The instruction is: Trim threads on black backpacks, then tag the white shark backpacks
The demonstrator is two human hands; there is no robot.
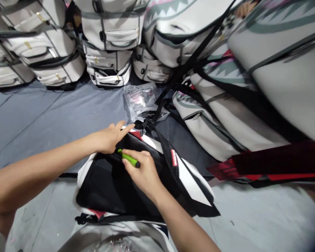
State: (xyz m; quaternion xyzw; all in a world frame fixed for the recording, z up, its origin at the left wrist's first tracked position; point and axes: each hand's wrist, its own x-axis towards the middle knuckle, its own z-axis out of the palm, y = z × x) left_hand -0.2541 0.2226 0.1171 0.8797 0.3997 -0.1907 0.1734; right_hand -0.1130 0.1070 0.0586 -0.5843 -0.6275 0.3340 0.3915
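A black, white and red bag (107, 182) lies before me, its black side facing up. Near its upper edge rests my left hand (109, 139), open, with fingers stretched towards the red and white trim. My right hand (144, 169) is closed around a bright green, stick-like tool (131, 160) with a black end. The tool's other end points at the black material right beside my left hand; its tip is hidden there. A black strap with a red label (174, 158) runs down the bag's right side.
Several stacked white-grey bags (109, 66) line the back of the grey-blue table (28, 122). A clear plastic packet (140, 99) lies beyond my bag. More grey bags (207, 129) with zigzag patterns are piled at right, beside a dark red item (273, 161).
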